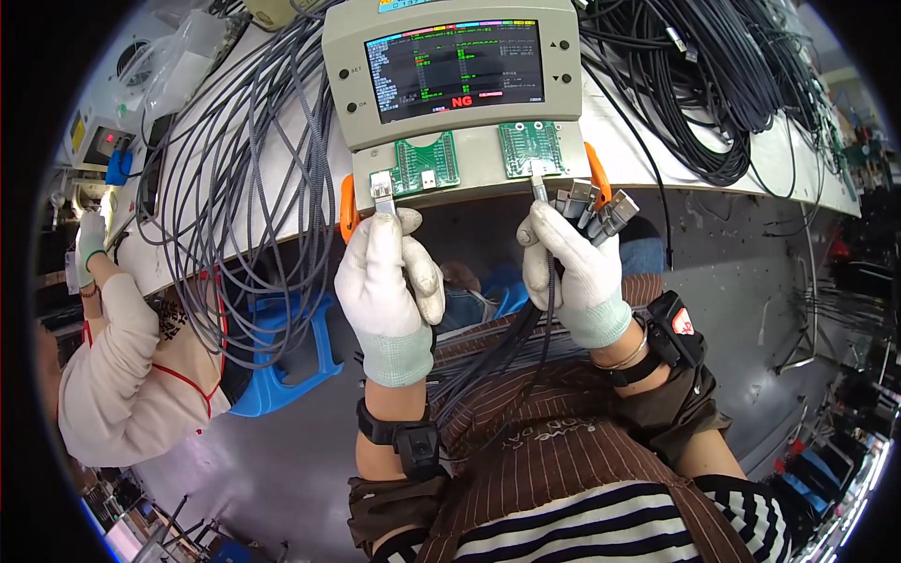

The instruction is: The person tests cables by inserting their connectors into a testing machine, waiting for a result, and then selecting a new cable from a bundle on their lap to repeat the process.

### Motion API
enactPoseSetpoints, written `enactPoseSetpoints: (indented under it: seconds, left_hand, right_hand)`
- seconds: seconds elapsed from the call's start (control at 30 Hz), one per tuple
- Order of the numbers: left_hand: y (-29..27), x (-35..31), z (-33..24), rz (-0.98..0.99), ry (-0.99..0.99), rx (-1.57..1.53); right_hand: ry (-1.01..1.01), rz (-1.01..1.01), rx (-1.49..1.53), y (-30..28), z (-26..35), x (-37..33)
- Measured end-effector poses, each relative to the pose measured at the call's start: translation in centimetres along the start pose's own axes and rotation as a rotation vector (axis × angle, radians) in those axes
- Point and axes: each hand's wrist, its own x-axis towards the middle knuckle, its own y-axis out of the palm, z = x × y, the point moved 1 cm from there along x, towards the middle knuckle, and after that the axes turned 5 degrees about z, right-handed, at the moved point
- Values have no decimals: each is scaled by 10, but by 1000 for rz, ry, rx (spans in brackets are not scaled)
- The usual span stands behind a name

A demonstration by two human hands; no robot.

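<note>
Both my hands wear white gloves. My left hand (383, 281) is closed, its fingertips pinching a USB plug (384, 203) at a metal port on the left green circuit board (427, 161). My right hand (580, 272) pinches a slim grey cable plug (539, 190) at the lower edge of the right green circuit board (530, 145). Several more metal USB plugs (615, 211) fan out above that hand's fingers, with dark cables hanging below. Both boards sit on the front ledge of a beige cable tester (340, 42) with a lit screen. How deep either plug sits is unclear.
Orange handles (348, 208) flank the tester. Grey cables (253, 159) loop over the white table's edge at left, and black cable coils (704, 84) lie at right. A blue stool (282, 380) stands below. At far left works another person (122, 366) with a gloved hand.
</note>
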Motion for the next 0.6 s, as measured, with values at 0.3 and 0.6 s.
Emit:
enactPoseSetpoints:
  seconds: [0.3, 0.6]
  left_hand:
    - [3, 1, -2, 28, -18, 11]
    - [0, 5, -1, 37, 0, 47]
  right_hand:
    - [-21, -74, 17, 9, 6, 5]
    - [-52, -50, 37, 8, 5, 13]
